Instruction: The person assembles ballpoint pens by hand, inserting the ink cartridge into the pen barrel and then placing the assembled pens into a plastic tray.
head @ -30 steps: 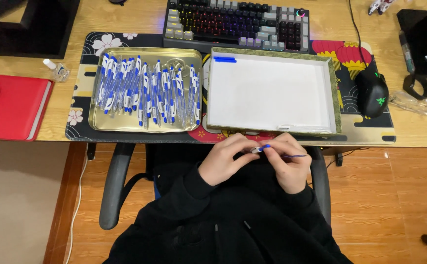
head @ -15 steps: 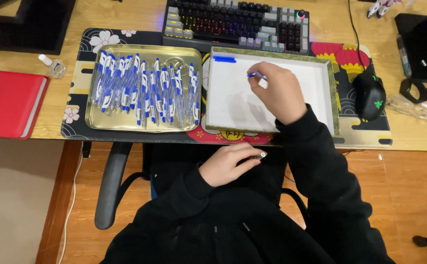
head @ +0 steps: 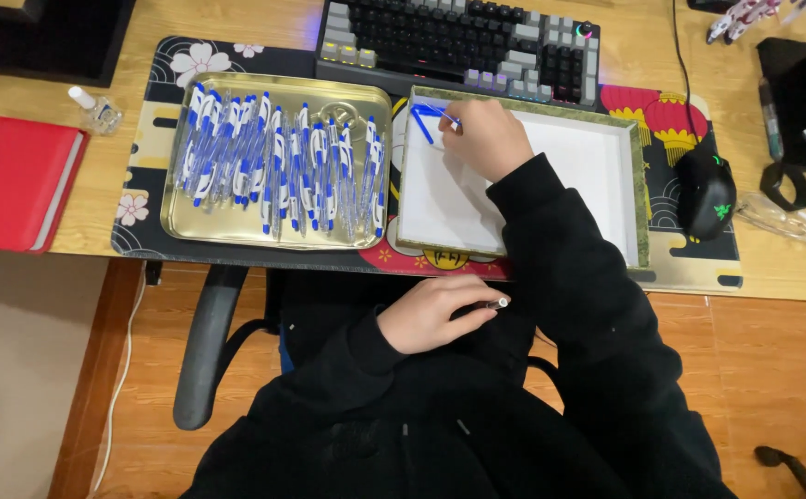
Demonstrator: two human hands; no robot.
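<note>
The gold tray [head: 174, 217] holds many blue pens [head: 278, 166]; the right hand [head: 484, 139] pinches a blue piece [head: 424, 122] in the white box [head: 638, 199]; the left hand [head: 430, 314] grips a pen barrel [head: 498, 302].

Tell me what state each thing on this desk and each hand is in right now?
gold tray: full of blue-and-clear pens lying side by side.
white box: open, holding blue pieces in its far-left corner.
right hand: in the box, setting down a blue piece.
left hand: by the lap, closed on a small clear part.
keyboard: backlit.
red notebook: closed.
</note>
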